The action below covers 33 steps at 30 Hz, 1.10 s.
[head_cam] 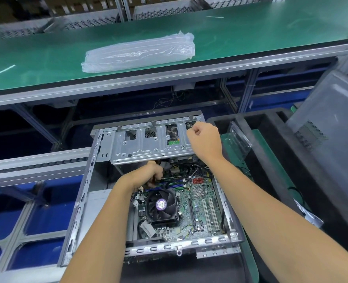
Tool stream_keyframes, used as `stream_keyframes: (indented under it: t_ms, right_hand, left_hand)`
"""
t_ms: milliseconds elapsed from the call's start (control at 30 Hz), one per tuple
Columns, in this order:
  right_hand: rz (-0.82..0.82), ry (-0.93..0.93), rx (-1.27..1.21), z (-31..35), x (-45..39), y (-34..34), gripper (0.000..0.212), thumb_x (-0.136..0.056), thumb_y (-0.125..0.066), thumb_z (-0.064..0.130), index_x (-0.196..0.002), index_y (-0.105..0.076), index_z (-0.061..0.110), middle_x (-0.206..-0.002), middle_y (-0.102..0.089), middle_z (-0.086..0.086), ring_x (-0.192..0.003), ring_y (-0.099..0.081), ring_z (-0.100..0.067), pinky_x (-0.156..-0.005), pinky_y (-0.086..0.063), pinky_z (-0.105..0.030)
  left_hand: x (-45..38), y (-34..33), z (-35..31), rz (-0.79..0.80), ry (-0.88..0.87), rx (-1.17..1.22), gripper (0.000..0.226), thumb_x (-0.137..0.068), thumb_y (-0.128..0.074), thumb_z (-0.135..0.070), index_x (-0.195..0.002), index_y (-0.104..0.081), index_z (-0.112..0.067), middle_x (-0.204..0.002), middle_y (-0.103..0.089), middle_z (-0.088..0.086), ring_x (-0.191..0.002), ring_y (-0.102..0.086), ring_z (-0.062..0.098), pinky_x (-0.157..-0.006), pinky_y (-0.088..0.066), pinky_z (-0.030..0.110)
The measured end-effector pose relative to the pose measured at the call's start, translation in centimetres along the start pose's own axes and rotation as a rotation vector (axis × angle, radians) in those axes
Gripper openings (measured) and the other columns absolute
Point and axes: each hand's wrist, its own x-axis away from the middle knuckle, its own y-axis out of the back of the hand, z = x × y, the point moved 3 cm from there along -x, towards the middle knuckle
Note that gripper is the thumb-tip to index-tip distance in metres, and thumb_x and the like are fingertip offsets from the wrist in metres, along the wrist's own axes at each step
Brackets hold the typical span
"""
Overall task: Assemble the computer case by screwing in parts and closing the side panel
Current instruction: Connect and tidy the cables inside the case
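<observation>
While the computer case (148, 190) lies open-side up before you, long axis six to twelve, your right hand (204, 139) fists on its drive cage (148, 146) at twelve; left hand (148, 174) reaches beneath, grip unclear.

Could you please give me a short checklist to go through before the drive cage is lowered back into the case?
1. Right hand has a grip on the drive cage: ok, fingers curled at its far right corner.
2. Left hand out from under the cage: not ok, it reaches in below the front edge.
3. Cables clear of the cage's path: cannot tell, several run just under it.
4. CPU fan unobstructed: ok, nothing lies on it.
5. Side panel off and out of the way: ok, a grey panel stands at the right.
6. What the left hand holds: cannot tell, fingers hidden.
</observation>
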Motion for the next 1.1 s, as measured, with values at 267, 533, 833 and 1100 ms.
stream_keyframes:
  t_ms: [267, 533, 833, 1100]
  right_hand:
    - [-0.005, 0.007, -0.001, 0.1, 0.0, 0.0, 0.031, -0.085, -0.055, 0.009, -0.058, -0.041, 0.009, -0.050, -0.034, 0.002, -0.049, -0.025, -0.012, -0.049, -0.024, -0.028]
    - [-0.008, 0.001, -0.007, -0.1, 0.0, -0.1, 0.026, -0.086, -0.055, 0.011, -0.064, -0.049, -0.002, -0.056, -0.043, -0.006, -0.053, -0.031, -0.014, -0.052, -0.028, -0.029]
    - [0.001, 0.007, -0.024, -0.2, 0.0, -0.1, 0.026, -0.086, -0.054, 0.012, -0.066, -0.049, -0.004, -0.056, -0.043, -0.007, -0.053, -0.031, -0.017, -0.053, -0.030, -0.030]
    - [0.013, 0.015, -0.019, -0.3, 0.0, -0.1, 0.029, -0.088, -0.054, 0.014, -0.065, -0.047, -0.003, -0.055, -0.041, -0.006, -0.052, -0.031, -0.016, -0.052, -0.029, -0.030]
  left_hand:
    - [-1.1, -0.5, 0.0, 0.041, -0.107, -0.131, 0.024, -0.086, -0.067, -0.010, -0.100, -0.049, -0.003, -0.094, -0.068, 0.008, -0.080, -0.063, 0.018, -0.082, -0.050, 0.034]
    - [-3.3, -0.5, 1.3, -0.308, 0.050, 0.118, 0.029, -0.081, -0.074, -0.016, -0.097, -0.057, 0.001, -0.108, -0.062, 0.011, -0.102, -0.056, 0.026, -0.092, -0.044, 0.034]
    - [-4.4, -1.1, 0.6, -0.442, -0.004, -0.422, 0.028, -0.090, -0.061, -0.029, -0.076, -0.055, -0.005, -0.075, -0.056, 0.011, -0.073, -0.051, 0.027, -0.062, -0.040, 0.029]
    - [-5.3, -1.6, 0.5, -0.461, -0.166, -0.868, 0.032, -0.094, -0.052, -0.034, -0.112, -0.059, -0.009, -0.091, -0.067, 0.012, -0.088, -0.064, 0.029, -0.075, -0.043, 0.031]
